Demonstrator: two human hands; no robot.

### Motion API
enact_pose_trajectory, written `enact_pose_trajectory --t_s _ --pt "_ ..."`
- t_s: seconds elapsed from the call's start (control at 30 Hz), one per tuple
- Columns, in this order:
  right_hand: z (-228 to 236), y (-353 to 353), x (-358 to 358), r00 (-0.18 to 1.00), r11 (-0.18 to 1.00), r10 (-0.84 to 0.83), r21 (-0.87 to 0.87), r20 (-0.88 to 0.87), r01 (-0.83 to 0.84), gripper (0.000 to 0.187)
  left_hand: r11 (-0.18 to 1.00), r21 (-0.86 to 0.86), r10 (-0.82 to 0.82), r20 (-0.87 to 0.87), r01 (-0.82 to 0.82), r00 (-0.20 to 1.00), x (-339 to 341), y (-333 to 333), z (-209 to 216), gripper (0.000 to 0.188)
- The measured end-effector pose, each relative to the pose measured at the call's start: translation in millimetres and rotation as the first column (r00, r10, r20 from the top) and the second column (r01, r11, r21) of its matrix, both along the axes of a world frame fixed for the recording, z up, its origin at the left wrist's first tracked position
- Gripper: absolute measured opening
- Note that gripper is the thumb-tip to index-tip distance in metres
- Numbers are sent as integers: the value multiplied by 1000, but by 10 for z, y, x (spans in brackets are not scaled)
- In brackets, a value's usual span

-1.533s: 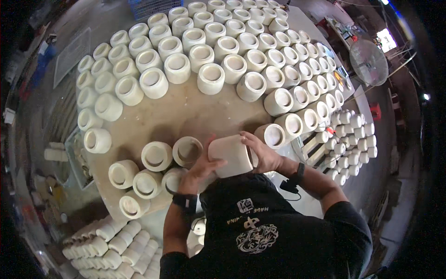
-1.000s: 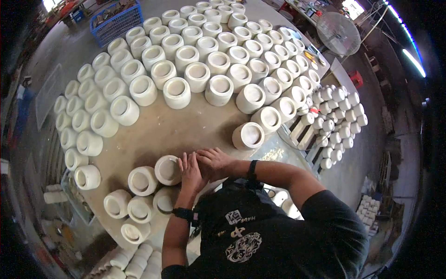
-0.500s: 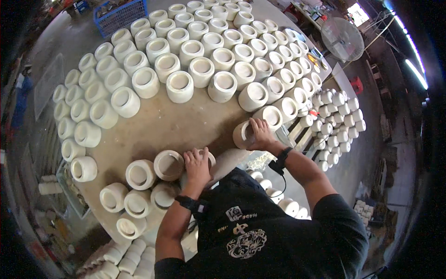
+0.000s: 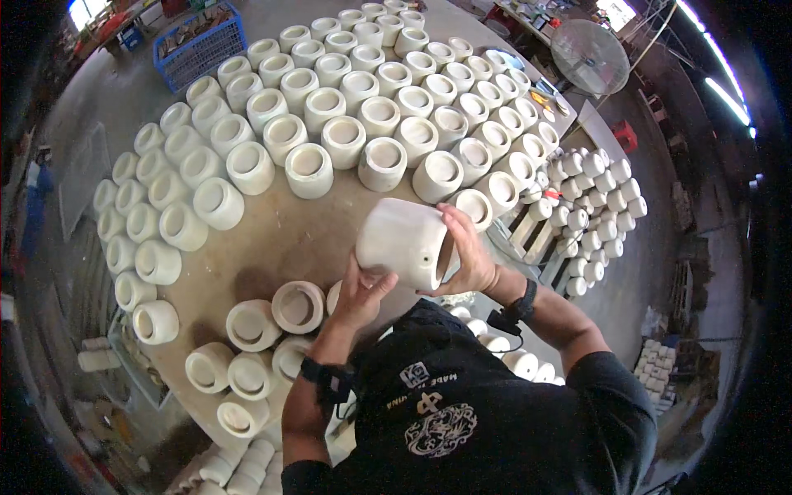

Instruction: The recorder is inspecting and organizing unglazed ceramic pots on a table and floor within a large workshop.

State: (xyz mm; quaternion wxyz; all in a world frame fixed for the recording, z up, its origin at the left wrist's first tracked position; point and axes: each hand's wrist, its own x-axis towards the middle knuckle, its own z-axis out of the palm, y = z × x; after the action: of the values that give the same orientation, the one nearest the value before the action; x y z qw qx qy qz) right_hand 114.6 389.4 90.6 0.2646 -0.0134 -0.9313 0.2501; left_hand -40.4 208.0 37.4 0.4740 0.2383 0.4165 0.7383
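An off-white ceramic pot (image 4: pixel 398 239) is held up on its side above the near part of the table. A small dark hole shows in its wall, close to the open right end. My left hand (image 4: pixel 361 297) supports it from the lower left, fingers against the wall. At the rim on the right, my right hand (image 4: pixel 470 254) grips it, its lower fingers partly hidden. Beside my left forearm stands a cluster of similar pots, among them a beige one (image 4: pixel 298 307). One of these is mostly covered by my left hand and forearm.
Rows of pots (image 4: pixel 309 171) fill the far and left parts of the brown table (image 4: pixel 272 216). Small white pieces (image 4: pixel 610 194) are stacked on a pallet at right. A blue crate (image 4: pixel 200 48) stands at far left, a large fan (image 4: pixel 589 58) at far right.
A pot has been lifted off the table and tipped onto its side. My left hand has left the near cluster and joined my right hand on it. The view has shifted slightly.
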Motion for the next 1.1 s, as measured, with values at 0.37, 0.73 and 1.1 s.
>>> enact_pose_trajectory --t_s 0.37,0.73,1.1 --pt "47 -94 6 1000 1000 -8 17 16 8 136 992 8 123 -97 -123 988 93 -71 56 59" --pt "40 -60 336 987 997 -74 -11 145 76 132 996 -47 77 -56 -80 995 349 104 -169 57" --pt "-304 443 351 942 998 23 -68 335 0 123 835 -439 -11 -615 -332 788 615 241 -692 68"
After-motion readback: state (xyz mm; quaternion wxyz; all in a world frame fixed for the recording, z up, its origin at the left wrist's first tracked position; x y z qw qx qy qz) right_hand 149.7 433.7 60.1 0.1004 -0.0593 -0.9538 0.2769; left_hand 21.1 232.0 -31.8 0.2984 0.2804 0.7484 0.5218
